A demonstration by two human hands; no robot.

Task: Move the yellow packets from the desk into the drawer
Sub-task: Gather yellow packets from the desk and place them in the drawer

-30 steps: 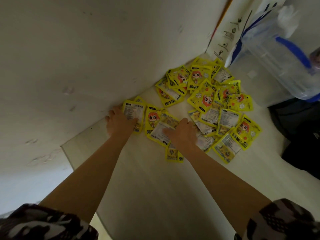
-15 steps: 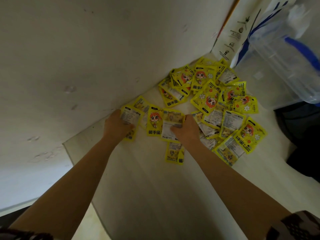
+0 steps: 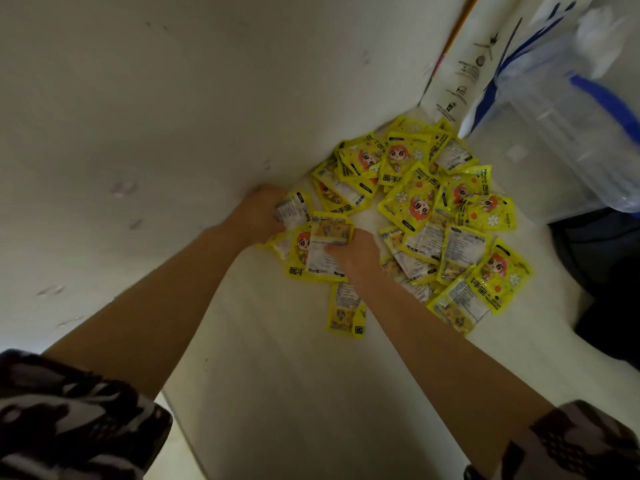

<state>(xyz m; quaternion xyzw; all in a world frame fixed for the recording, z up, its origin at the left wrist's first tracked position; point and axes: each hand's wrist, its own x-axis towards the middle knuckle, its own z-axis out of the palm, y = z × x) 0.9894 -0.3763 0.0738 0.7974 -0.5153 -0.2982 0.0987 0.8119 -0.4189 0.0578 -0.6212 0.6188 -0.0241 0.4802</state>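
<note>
Several yellow packets (image 3: 420,202) with a red-haired cartoon figure lie heaped on the pale desk (image 3: 294,375) against the wall. My left hand (image 3: 258,213) is closed on a packet (image 3: 294,209) at the left edge of the heap, next to the wall. My right hand (image 3: 353,252) presses on and grips a small stack of packets (image 3: 325,251) just right of it. One packet (image 3: 346,311) lies alone below my right wrist. No drawer is in view.
A white wall (image 3: 173,116) runs along the left of the desk. A clear plastic container with blue handle (image 3: 571,133) and a white printed bag (image 3: 464,71) stand at the back right. Something dark (image 3: 602,271) sits at the right edge.
Both hands have drawn closer together, sliding the left-side packets into an overlapping stack. My left hand's fingers have curled around a packet.
</note>
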